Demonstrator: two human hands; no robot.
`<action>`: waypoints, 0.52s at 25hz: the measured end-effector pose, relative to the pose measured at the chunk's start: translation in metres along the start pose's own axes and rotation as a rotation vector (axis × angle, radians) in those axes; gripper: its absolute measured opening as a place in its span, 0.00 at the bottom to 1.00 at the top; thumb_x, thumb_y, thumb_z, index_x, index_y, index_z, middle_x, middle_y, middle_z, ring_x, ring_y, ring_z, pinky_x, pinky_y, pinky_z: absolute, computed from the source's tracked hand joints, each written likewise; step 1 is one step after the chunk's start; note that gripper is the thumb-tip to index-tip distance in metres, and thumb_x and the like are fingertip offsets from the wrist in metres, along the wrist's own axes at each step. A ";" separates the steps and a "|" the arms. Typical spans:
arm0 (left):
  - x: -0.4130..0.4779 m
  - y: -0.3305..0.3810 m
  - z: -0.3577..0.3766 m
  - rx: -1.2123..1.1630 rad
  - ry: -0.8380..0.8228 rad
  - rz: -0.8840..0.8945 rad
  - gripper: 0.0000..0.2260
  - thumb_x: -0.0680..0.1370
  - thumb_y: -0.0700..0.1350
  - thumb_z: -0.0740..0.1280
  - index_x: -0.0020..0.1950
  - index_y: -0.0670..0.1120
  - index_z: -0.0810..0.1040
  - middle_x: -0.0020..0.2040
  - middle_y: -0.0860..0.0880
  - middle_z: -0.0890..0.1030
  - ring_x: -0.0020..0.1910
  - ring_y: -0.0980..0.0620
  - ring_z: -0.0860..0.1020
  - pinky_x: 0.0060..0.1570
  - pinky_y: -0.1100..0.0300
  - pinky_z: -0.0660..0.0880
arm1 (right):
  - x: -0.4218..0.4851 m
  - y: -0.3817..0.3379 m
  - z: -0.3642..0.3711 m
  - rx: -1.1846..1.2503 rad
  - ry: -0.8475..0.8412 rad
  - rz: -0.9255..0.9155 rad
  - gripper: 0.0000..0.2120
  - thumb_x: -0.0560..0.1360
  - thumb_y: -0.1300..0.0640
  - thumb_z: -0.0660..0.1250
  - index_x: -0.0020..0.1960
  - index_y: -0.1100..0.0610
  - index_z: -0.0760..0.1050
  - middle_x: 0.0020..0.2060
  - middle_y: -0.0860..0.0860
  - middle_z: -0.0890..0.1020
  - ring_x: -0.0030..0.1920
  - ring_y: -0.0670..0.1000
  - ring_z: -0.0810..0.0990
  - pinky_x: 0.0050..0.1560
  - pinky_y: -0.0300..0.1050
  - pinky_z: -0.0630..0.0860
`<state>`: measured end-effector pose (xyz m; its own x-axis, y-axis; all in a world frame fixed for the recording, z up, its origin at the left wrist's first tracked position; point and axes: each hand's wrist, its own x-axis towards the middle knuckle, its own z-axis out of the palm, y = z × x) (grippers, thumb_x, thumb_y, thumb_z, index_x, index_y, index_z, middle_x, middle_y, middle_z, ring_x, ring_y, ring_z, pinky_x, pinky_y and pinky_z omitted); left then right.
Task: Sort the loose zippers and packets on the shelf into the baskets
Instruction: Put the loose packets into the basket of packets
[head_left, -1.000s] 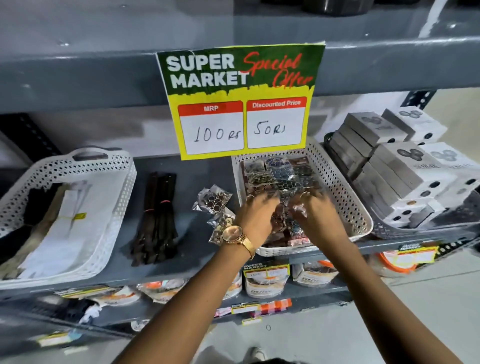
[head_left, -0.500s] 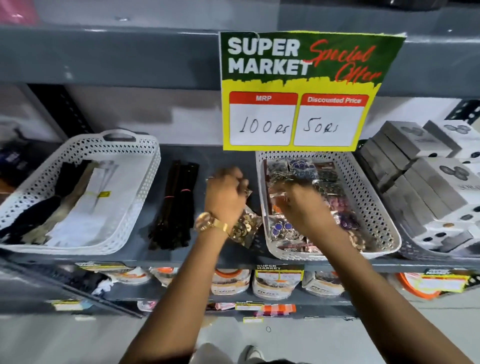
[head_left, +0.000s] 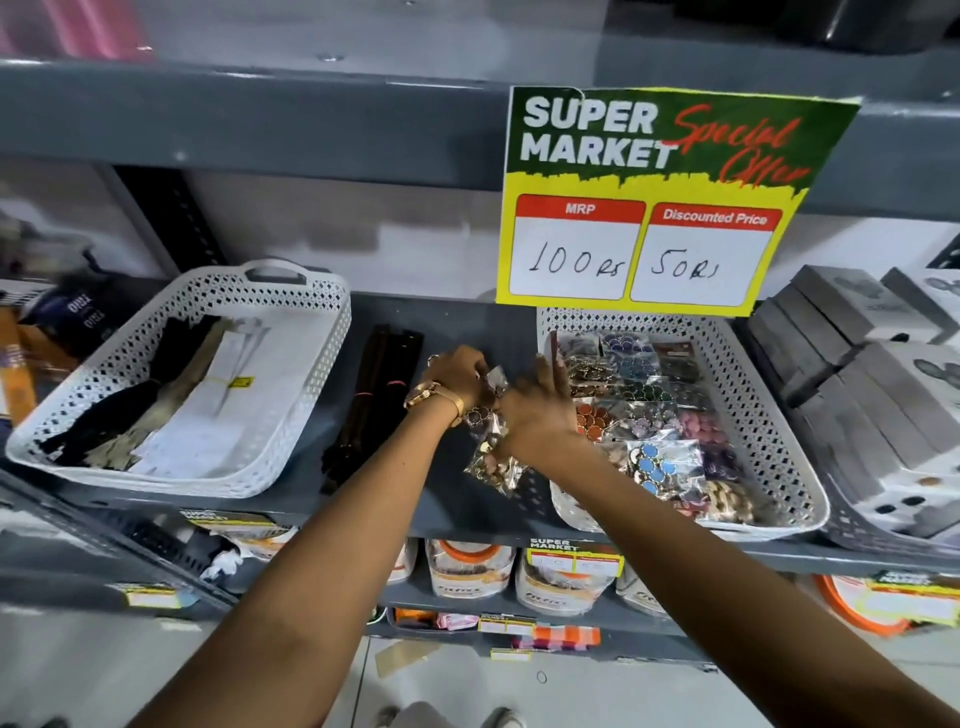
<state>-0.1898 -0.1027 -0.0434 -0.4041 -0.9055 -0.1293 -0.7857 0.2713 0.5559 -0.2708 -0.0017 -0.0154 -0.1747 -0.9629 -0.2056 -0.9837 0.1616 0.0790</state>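
Note:
Between the two white baskets, my left hand (head_left: 457, 375) and my right hand (head_left: 540, 410) meet over a cluster of clear button packets (head_left: 493, 457) on the grey shelf (head_left: 457, 322). My left hand pinches one packet at its top; my right hand grips the packets from the right side. A bundle of dark zippers (head_left: 371, 395) lies loose on the shelf left of my hands. The left basket (head_left: 317, 364) holds black, tan and white zippers. The right basket (head_left: 748, 395) is filled with button packets.
A price sign (head_left: 654, 202) hangs from the upper shelf over the right basket. Grey boxes (head_left: 852, 395) are stacked at the far right. Jars and tags sit on the shelf below. Dark goods lie at the far left.
My right hand has left the right basket and moved left to the loose packets, joining my left hand there. The view has shifted left.

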 end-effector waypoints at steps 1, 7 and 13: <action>-0.004 0.000 -0.004 -0.041 0.011 -0.012 0.02 0.68 0.45 0.70 0.35 0.49 0.79 0.45 0.44 0.85 0.48 0.42 0.82 0.50 0.51 0.78 | 0.000 0.002 -0.002 0.109 0.028 -0.013 0.29 0.67 0.45 0.73 0.65 0.54 0.72 0.70 0.57 0.70 0.76 0.60 0.54 0.76 0.60 0.45; -0.022 0.022 -0.057 -0.471 0.088 0.120 0.11 0.72 0.32 0.69 0.36 0.47 0.83 0.40 0.48 0.85 0.34 0.62 0.79 0.53 0.57 0.78 | -0.016 0.057 -0.053 1.052 0.143 0.142 0.18 0.67 0.52 0.75 0.54 0.57 0.75 0.42 0.49 0.82 0.44 0.50 0.81 0.49 0.44 0.79; -0.033 0.093 -0.039 -0.337 -0.172 0.283 0.12 0.76 0.43 0.69 0.56 0.39 0.80 0.54 0.42 0.82 0.50 0.49 0.77 0.54 0.58 0.71 | -0.033 0.160 -0.042 1.010 0.179 0.363 0.14 0.71 0.58 0.71 0.55 0.62 0.77 0.53 0.56 0.81 0.42 0.49 0.78 0.35 0.34 0.69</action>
<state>-0.2316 -0.0605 0.0450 -0.6743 -0.7366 -0.0525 -0.4490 0.3526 0.8210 -0.4204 0.0469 0.0451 -0.5335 -0.8263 -0.1807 -0.4697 0.4671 -0.7491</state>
